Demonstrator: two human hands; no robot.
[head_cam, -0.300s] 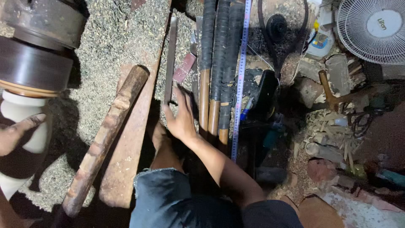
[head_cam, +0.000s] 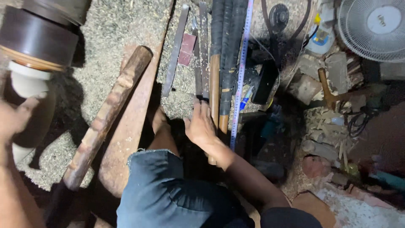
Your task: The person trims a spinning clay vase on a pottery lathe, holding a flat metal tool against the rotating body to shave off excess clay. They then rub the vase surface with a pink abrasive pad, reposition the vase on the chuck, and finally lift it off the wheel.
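My right hand (head_cam: 200, 124) reaches down over my knee in blue denim shorts (head_cam: 160, 190), fingers spread. Its fingertips rest on the near ends of two flat metal bars (head_cam: 201, 55) lying on the sawdust. Right beside the hand lie long tools with wooden handles wrapped in black tape (head_cam: 220, 50), and a measuring tape (head_cam: 241, 63) stretched out along them. My left hand (head_cam: 14, 120) is blurred at the left edge, fingers extended against a white cylinder (head_cam: 27, 82) below a dark turned wooden piece (head_cam: 38, 38). Neither hand grips anything that I can see.
A rough round wooden post (head_cam: 112, 109) lies slanted on a reddish plank (head_cam: 130, 126). Another flat bar (head_cam: 175, 50) and a red block (head_cam: 187, 48) lie on the sawdust. A white fan (head_cam: 375, 25), a grinder (head_cam: 278, 17), cables and wood scraps (head_cam: 325, 139) crowd the right.
My right hand has slid right, from the flat bar's side onto the ends of the bars next to the taped handles. The left hand has drawn back towards the left edge.
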